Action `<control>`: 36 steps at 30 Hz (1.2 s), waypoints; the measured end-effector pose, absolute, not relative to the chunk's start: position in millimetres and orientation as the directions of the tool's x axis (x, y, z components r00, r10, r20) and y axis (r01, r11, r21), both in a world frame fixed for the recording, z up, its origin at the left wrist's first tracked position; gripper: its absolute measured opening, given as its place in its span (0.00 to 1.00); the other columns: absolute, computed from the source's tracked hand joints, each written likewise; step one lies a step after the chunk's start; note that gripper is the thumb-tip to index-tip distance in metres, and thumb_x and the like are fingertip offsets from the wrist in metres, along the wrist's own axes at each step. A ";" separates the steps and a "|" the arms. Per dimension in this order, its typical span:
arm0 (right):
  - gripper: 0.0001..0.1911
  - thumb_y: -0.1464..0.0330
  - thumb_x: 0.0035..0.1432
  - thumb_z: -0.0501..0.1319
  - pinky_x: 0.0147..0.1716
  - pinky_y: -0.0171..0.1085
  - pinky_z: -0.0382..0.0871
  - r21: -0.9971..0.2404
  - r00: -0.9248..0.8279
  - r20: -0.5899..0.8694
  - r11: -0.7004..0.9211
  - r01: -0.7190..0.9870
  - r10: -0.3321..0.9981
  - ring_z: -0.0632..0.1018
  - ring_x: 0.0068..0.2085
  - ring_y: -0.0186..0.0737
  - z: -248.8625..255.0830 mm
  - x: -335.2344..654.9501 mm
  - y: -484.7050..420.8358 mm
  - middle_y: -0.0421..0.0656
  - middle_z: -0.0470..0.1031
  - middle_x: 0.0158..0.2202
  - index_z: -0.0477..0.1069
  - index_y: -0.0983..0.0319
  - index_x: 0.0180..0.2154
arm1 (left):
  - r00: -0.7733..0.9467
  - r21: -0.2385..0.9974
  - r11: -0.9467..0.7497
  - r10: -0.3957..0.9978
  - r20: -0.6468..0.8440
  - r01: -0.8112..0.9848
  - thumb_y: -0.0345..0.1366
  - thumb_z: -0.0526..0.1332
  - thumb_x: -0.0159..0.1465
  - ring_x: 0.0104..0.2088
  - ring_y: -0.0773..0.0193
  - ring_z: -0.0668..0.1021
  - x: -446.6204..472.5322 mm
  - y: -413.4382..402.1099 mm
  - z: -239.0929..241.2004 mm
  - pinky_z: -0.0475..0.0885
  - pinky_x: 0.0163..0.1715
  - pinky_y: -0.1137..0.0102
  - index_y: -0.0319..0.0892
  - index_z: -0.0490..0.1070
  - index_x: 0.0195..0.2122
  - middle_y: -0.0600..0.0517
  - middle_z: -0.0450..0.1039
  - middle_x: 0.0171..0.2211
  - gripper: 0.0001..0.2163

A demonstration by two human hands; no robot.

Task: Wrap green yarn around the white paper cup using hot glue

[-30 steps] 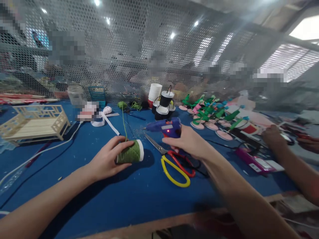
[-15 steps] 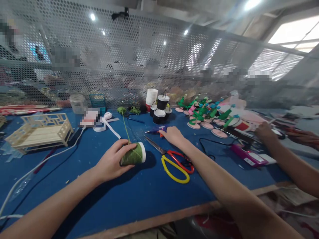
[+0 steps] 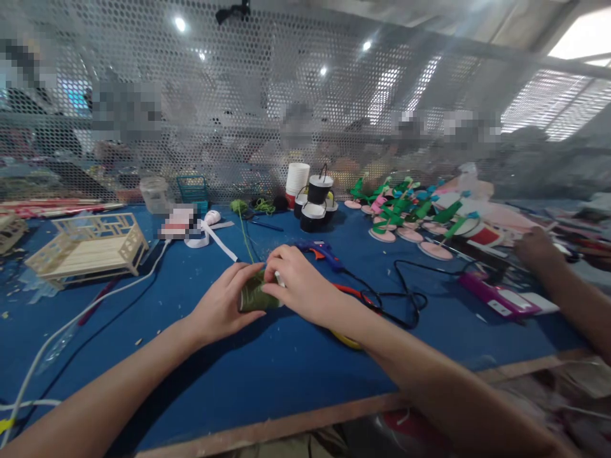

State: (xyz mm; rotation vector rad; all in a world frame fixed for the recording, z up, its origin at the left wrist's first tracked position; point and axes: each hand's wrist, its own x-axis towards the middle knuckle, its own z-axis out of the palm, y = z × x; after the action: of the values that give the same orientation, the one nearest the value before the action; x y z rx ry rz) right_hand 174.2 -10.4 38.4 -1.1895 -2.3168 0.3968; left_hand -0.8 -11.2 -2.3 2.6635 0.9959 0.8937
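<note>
A paper cup wrapped in green yarn (image 3: 255, 298) lies on its side just over the blue table, with my left hand (image 3: 222, 302) closed around its base end. At the cup's rim is my right hand (image 3: 298, 283), thumb and fingers pinched near the white edge and covering most of it. A strand of green yarn (image 3: 245, 232) runs from the cup back to a green yarn ball (image 3: 238, 206). Behind my right hand lies a blue glue gun (image 3: 324, 253). The scissors, with red and yellow handles (image 3: 347, 341), are mostly hidden under my right forearm.
On the left stand a small wooden bed frame (image 3: 90, 251) and a roll of white ribbon (image 3: 210, 222). Black buckets (image 3: 314, 216) and stacked paper cups (image 3: 298, 181) stand at the back. Right are green craft figures (image 3: 405, 210), a purple power strip (image 3: 506, 296) and another person's hand (image 3: 539, 251).
My right hand has let go of the glue gun and moved left to the cup's rim. My left hand still holds the yarn-wrapped cup. The view has shifted slightly.
</note>
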 end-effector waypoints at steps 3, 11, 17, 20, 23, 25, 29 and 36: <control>0.11 0.77 0.50 0.60 0.43 0.42 0.62 -0.511 -0.510 0.305 0.590 0.625 0.804 0.67 0.41 0.42 37.2 176.8 -6.8 0.45 0.65 0.35 0.62 0.62 0.22 | 0.592 0.345 -0.767 0.639 0.490 0.541 0.36 0.62 0.55 0.46 0.53 0.68 -1.2 -10.7 -3.2 0.69 0.44 0.58 0.45 0.49 0.55 0.44 0.62 0.46 0.29; 0.05 0.74 0.52 0.56 0.35 0.38 0.63 -0.724 -0.295 0.397 0.494 0.481 0.869 0.69 0.32 0.36 38.3 192.0 -5.5 0.39 0.68 0.28 0.61 0.61 0.26 | 0.454 0.630 -0.624 0.777 0.436 0.462 0.38 0.64 0.52 0.47 0.53 0.70 1.3 -11.2 -2.7 0.67 0.46 0.58 0.43 0.50 0.55 0.45 0.64 0.45 0.32; 0.05 0.72 0.49 0.60 0.35 0.36 0.65 -0.870 -0.278 0.379 0.442 0.218 0.883 0.72 0.33 0.34 28.8 197.4 4.4 0.39 0.72 0.30 0.68 0.62 0.33 | 0.444 0.729 -0.504 0.844 0.302 0.462 0.41 0.65 0.50 0.44 0.55 0.72 5.0 -14.2 1.0 0.68 0.44 0.61 0.41 0.57 0.51 0.46 0.66 0.44 0.29; 0.05 0.70 0.48 0.61 0.36 0.37 0.65 -0.906 -0.275 0.334 0.388 0.170 0.901 0.73 0.33 0.34 23.9 198.4 9.7 0.40 0.74 0.31 0.72 0.61 0.32 | 0.469 0.695 -0.505 0.842 0.267 0.511 0.42 0.65 0.50 0.41 0.56 0.72 6.2 -15.6 5.4 0.69 0.42 0.62 0.41 0.61 0.46 0.48 0.67 0.42 0.24; 0.05 0.69 0.47 0.62 0.37 0.38 0.66 -0.933 -0.256 0.294 0.335 0.131 0.921 0.73 0.32 0.34 20.1 198.2 12.7 0.39 0.75 0.31 0.73 0.61 0.30 | 0.496 0.655 -0.551 0.817 0.295 0.517 0.41 0.64 0.51 0.39 0.57 0.73 6.1 -16.1 7.6 0.70 0.40 0.63 0.41 0.61 0.45 0.49 0.68 0.41 0.22; 0.05 0.68 0.47 0.62 0.37 0.38 0.66 -0.945 -0.242 0.276 0.309 0.111 0.930 0.73 0.32 0.34 18.6 197.5 13.6 0.39 0.76 0.31 0.73 0.61 0.30 | 0.512 0.628 -0.594 0.790 0.337 0.503 0.40 0.64 0.51 0.40 0.57 0.72 5.5 -16.0 7.1 0.69 0.40 0.62 0.41 0.61 0.46 0.48 0.67 0.41 0.22; 0.06 0.68 0.45 0.63 0.38 0.38 0.65 -0.965 -0.227 0.230 0.252 0.072 0.946 0.73 0.32 0.34 18.0 196.6 13.6 0.39 0.75 0.30 0.73 0.61 0.30 | 0.546 0.568 -0.676 0.728 0.414 0.470 0.39 0.64 0.53 0.43 0.57 0.71 4.3 -15.7 4.9 0.68 0.43 0.61 0.42 0.60 0.48 0.47 0.65 0.43 0.23; 0.06 0.71 0.43 0.64 0.40 0.38 0.64 -0.987 -0.205 0.153 0.160 0.017 0.967 0.72 0.33 0.33 17.0 197.3 14.9 0.38 0.74 0.30 0.73 0.61 0.28 | 0.619 0.429 -0.771 0.635 0.463 0.470 0.39 0.64 0.55 0.47 0.55 0.70 4.0 -18.9 5.7 0.68 0.46 0.60 0.43 0.58 0.50 0.44 0.63 0.46 0.23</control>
State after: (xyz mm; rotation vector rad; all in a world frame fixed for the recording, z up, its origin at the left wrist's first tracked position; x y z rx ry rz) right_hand 197.3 14.9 17.0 -1.0108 -1.4537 1.2197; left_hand 4.0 -18.9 5.7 2.5792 0.8999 0.8900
